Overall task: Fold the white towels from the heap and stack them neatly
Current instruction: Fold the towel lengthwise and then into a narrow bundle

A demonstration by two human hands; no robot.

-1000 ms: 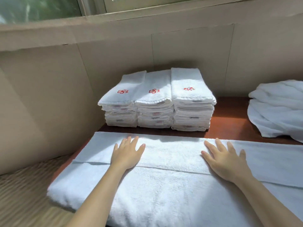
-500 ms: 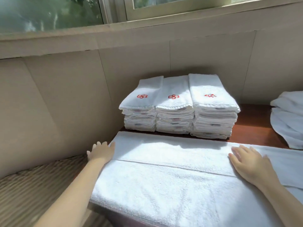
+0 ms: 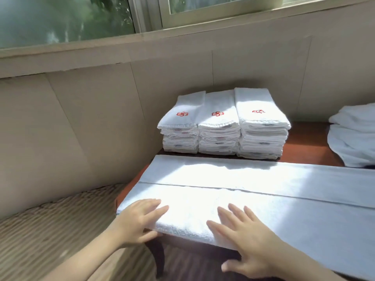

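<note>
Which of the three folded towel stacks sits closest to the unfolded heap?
The right-hand stack: only bare tabletop separates it from the heap, while the middle stack and left stack lie beyond it, farther away.

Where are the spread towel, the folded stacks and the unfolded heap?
spread towel (image 3: 263, 175): head view, sunlit far flap.
folded stacks (image 3: 219, 105): head view, middle stack's top.
unfolded heap (image 3: 353, 142): head view, its left side.

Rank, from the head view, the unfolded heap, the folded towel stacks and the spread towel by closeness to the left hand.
1. Spread towel: its near-left corner is in the left hand.
2. Folded towel stacks: farther back, centre.
3. Unfolded heap: far right, at the frame edge.
</note>
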